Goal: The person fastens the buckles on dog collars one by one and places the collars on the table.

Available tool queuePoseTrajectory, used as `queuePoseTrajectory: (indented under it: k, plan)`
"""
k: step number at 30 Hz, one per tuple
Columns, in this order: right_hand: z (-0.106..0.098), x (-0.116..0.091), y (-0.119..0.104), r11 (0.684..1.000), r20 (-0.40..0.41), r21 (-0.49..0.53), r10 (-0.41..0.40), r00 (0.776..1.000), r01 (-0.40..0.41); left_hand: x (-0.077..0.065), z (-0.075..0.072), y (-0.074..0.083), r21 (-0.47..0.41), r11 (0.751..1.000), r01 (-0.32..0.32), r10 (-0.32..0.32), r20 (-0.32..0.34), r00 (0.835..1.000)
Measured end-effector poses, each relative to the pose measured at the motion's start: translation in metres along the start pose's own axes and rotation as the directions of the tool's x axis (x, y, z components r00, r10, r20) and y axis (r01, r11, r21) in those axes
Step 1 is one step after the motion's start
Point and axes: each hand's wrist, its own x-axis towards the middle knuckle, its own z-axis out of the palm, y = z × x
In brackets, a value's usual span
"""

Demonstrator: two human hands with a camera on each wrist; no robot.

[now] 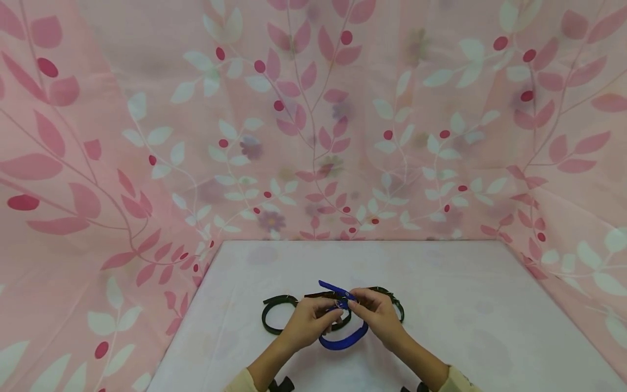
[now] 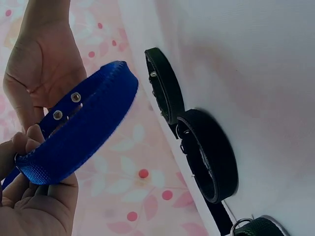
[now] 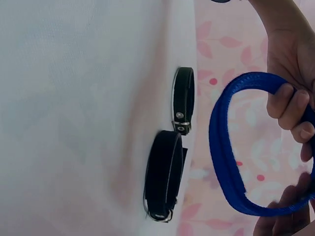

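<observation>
A blue collar [image 1: 344, 343] is held up in a loop between both hands, its free strap end pointing up and to the left in the head view. My left hand [image 1: 309, 322] grips the collar near its fastening, fingers and thumb curled in. From the other side, my right hand [image 1: 382, 317] pinches the strap at the same spot. Metal eyelets show on the blue collar [image 2: 106, 120] in the left wrist view. The fastening itself is mostly hidden behind fingers.
Behind the hands on the white table [image 1: 441, 272] stand a dark green collar [image 1: 266, 318] at left, a black collar [image 2: 224, 157] in the middle and another dark green collar [image 1: 401, 311] at right. Pink leaf-patterned cloth [image 1: 313, 136] hangs around the table's back and sides.
</observation>
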Motion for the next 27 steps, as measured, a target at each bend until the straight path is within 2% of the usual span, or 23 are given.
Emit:
queuePoseTrajectory:
  k: [5, 11, 19, 24, 27]
  plan:
    - [-0.0038, 0.0002, 0.0015, 0.989, -0.05, -0.139, -0.063, 0.997, 0.056, -0.0009, 0.002, -0.0013, 0.007, 1.0, 0.018, -0.018, 0.025, 1.0]
    - [-0.0056, -0.0002, 0.0024, 0.983, -0.029, -0.169, -0.078, 0.997, 0.072, -0.001, 0.0046, -0.0029, 0.003, 1.0, 0.031, -0.032, 0.074, 0.997]
    - [-0.0045, -0.0001, 0.0033, 0.983, 0.006, -0.149, -0.106, 0.994, 0.105, -0.0017, 0.0049, -0.0052, 0.003, 0.999, 0.037, -0.037, 0.083, 0.996]
    - [-0.0014, 0.0005, -0.0002, 0.982, -0.017, -0.155, -0.109, 0.994, 0.105, -0.003, 0.0057, -0.004, 0.004, 0.999, 0.041, -0.041, 0.087, 0.995]
    - [0.0002, -0.0001, -0.0006, 0.97, -0.035, -0.203, -0.145, 0.989, 0.135, -0.0043, 0.0065, -0.0029, -0.004, 0.998, 0.057, -0.056, 0.103, 0.993]
